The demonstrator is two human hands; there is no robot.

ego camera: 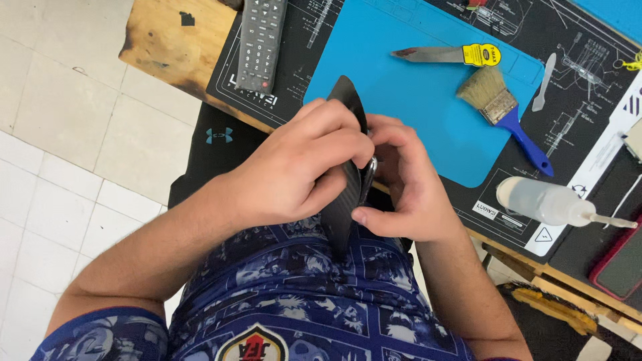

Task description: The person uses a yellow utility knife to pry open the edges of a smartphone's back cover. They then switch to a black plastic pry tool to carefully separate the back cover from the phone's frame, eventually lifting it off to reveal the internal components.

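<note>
1. Black curved device (344, 194), carbon-weave shell, is being held on edge above the lap, at the near edge of the bench, between both hands. Edge-on hold is judged to be keeping its seam facing up where it can be seen.
2. Left hand (294, 170) is being wrapped over the outer face, fingers (334, 124) curled tight across it; this looks like the bracing grip.
3. Right hand (401, 187) is being closed on the opposite side, thumb (371, 217) pressed along the lower edge, fingertips tucked in at a small metal part near the seam. Whether anything is being pried cannot be told; the contact is hidden.
4. Grey remote control (259, 43) is lying at the far left of the black printed work mat (301, 40), well apart from the hands.
5. Blue silicone mat (428, 100) is lying just beyond the hands.
6. Yellow-handled blade (448, 55), blue-handled brush (508, 113), pale spudger (545, 80) and clear squeeze bottle (545, 200) are being kept to the right, within reach.
</note>
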